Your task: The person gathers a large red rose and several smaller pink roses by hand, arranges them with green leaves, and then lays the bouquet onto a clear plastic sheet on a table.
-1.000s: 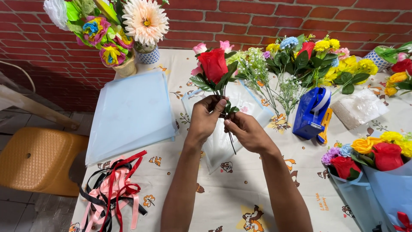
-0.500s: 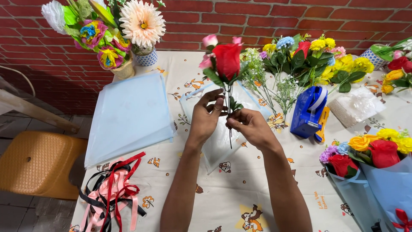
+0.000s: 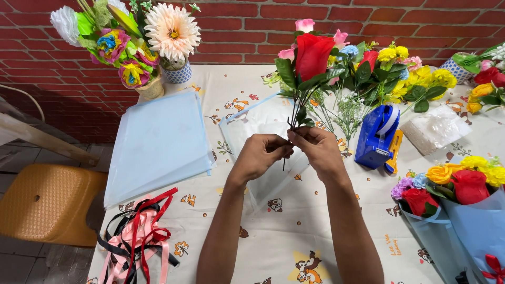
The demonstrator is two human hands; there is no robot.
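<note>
I have a small bunch of artificial flowers (image 3: 310,63) gathered upright above the table, a big red rose (image 3: 314,48) at the front with pink buds and dark green leaves behind it. My right hand (image 3: 318,150) is closed around the thin dark stems (image 3: 292,120) just under the lowest leaves, and my left hand (image 3: 261,153) pinches the same stems from the other side, fingertips (image 3: 284,150) meeting my right thumb; a short length of stem pokes out below my hands. I judge the bunch light and top-heavy: the stems look wiry and stiff enough to stand, but narrow and likely to twist or slide against each other, so the place to hold is right where I have them, low and tight, not by the soft petals, which would crush or pull off. Under my hands lies a sheet of clear wrapping film (image 3: 263,126) on the printed tablecloth (image 3: 273,231). A stack of pale blue wrapping sheets (image 3: 158,144) lies to my left, a blue tape dispenser (image 3: 376,138) to my right.
</note>
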